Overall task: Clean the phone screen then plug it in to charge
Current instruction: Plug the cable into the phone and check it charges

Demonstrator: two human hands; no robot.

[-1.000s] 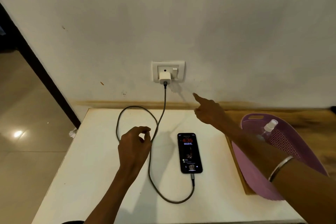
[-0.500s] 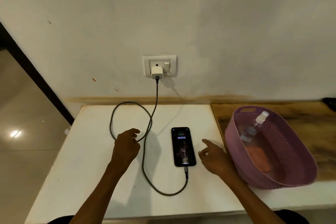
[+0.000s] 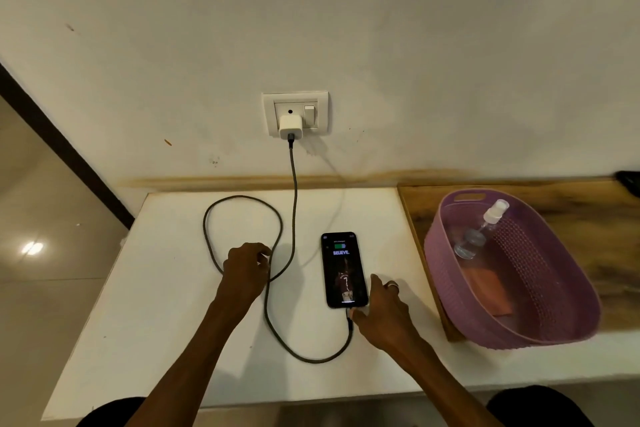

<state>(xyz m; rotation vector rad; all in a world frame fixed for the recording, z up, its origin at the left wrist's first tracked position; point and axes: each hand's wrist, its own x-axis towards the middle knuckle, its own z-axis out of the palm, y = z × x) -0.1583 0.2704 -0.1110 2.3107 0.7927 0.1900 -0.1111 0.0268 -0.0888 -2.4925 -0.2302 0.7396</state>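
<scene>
While the phone [image 3: 344, 270] lies flat, screen up, on the white table [image 3: 166, 305], its display is lit with a green battery icon near the top and the word BELIEVE under it. Charging cable [image 3: 294, 204] plugged into phone's near end, runs toward the near edge, curves left, then back up past a loop on the far-left part of the table and up the wall to the white charger block [image 3: 290, 126] seated in the wall socket plate [image 3: 295, 113]. Switch on the plate sits right of the charger.

Right hand [image 3: 384, 314] rests on the table just right of the phone's near end, fingers loosely spread; thumb touches the cable connector at the phone's bottom edge, index lies along the phone's right side. Not gripping anything. A ring shows on one finger.

Left hand [image 3: 246, 269] is left of the phone, well apart from it, fingers loosely curled over the cable where the loop crosses; cannot tell if it pinches the cable or just rests on it.

Right side: purple basket [image 3: 450, 236] on a wooden board [image 3: 415, 208], tilted toward the camera. Inside it a clear spray bottle [image 3: 479, 230] leaning on the far wall and an orange cloth [image 3: 486, 289] on the bottom.
</scene>
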